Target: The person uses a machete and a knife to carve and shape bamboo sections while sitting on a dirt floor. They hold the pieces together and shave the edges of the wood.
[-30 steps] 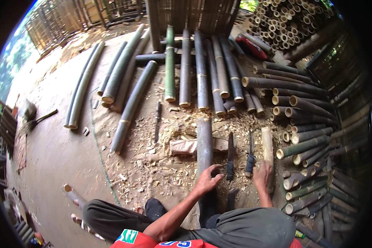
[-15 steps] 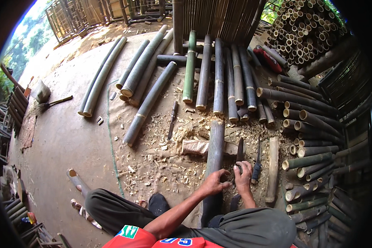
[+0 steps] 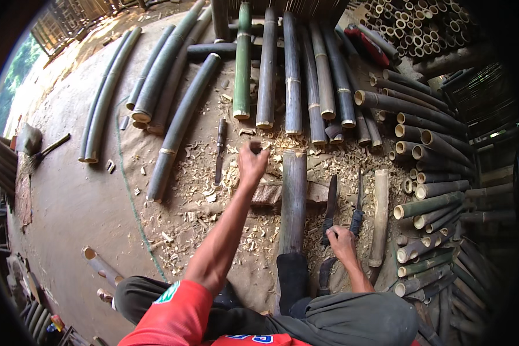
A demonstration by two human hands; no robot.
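Observation:
My left hand (image 3: 252,164) is stretched forward over the shavings, left of the upper end of a dark bamboo pole (image 3: 294,199). Its fingers look curled but are smeared by motion. On the right, my right hand (image 3: 342,239) has its fingertips closed on the dark wrapped handle of a knife (image 3: 331,199), whose blade points away from me. The pole leans across a brown wooden block (image 3: 267,194), and my dark-socked foot (image 3: 292,279) is at its near end. A second bladed tool (image 3: 359,202) with a wrapped handle lies right of the knife.
A long slim tool with a dark handle (image 3: 219,151) lies left of my left hand. Bamboo poles (image 3: 266,75) line the far side, with a stack of cut bamboo (image 3: 429,207) at right. A pale bamboo piece (image 3: 379,216) lies near my right hand. Wood shavings cover the ground.
My left hand has moved forward and left, away from beside the pole's near part. My right hand stays by the knife, now lower on its handle. The view has shifted.

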